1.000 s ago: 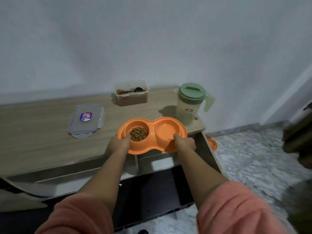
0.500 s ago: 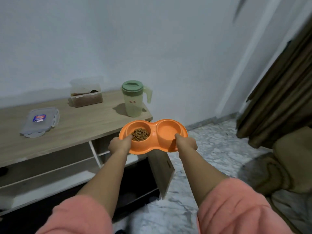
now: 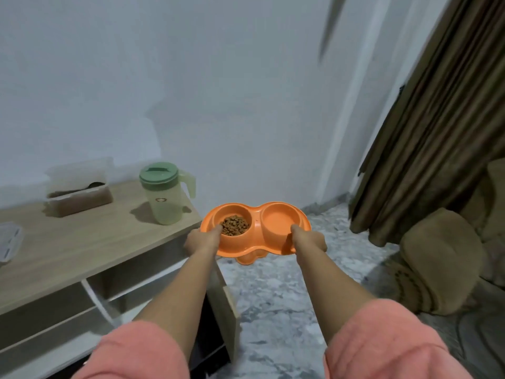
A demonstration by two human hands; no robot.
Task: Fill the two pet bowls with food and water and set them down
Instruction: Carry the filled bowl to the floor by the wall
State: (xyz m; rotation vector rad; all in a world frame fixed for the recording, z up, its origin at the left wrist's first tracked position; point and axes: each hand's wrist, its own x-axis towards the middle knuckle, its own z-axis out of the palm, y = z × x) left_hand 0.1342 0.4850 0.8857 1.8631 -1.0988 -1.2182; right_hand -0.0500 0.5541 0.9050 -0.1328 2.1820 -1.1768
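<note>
I carry an orange double pet bowl [image 3: 256,218] in the air, past the right end of the wooden table [image 3: 82,250] and over the marble floor. Its left cup holds brown kibble [image 3: 235,228]; whether its right cup [image 3: 278,221] holds water I cannot tell. My left hand [image 3: 202,239] grips the near left rim with the thumb on top. My right hand [image 3: 310,239] grips the near right rim the same way. A second orange piece [image 3: 247,259] shows just below the bowl.
On the table stand a green-lidded pitcher [image 3: 164,196] and an open kibble container [image 3: 79,192] with a scoop in it; a clear lid [image 3: 8,242] lies at the left edge. Brown curtains [image 3: 426,132] and a tan cushion [image 3: 442,258] fill the right.
The bowl has been lifted off the table and carried to the right, beyond the table's end. The view has swung right, bringing the curtain and cushion into sight.
</note>
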